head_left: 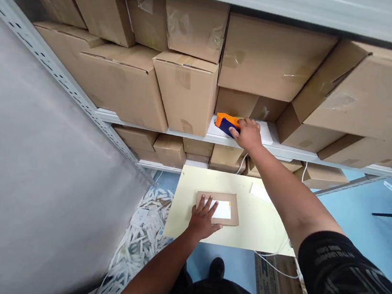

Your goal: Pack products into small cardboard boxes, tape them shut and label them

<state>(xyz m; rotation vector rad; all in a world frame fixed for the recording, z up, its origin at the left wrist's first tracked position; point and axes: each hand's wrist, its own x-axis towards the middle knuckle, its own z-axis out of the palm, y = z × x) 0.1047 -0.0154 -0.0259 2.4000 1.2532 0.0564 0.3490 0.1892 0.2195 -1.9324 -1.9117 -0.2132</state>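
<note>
My left hand (203, 218) lies flat with spread fingers on a flat brown cardboard mailer (235, 218). A white label (224, 210) with a small yellow mark is on the mailer, partly under my fingers. The mailer rests on a pale yellow tabletop (186, 189). My right hand (248, 133) reaches to the shelf above the table, its fingers wrapped round an orange and dark-blue handheld tool (225, 123). The hand hides part of this tool, so its exact kind is unclear. Beside it on the shelf is a flat white item (265, 133).
Cardboard boxes (188, 93) fill the metal shelf (197, 138) and the level below. A white paper (260, 192) lies at the table's right, near a white cable (275, 269). Paper strips (144, 227) cover the floor at left, beside a grey wall (51, 171).
</note>
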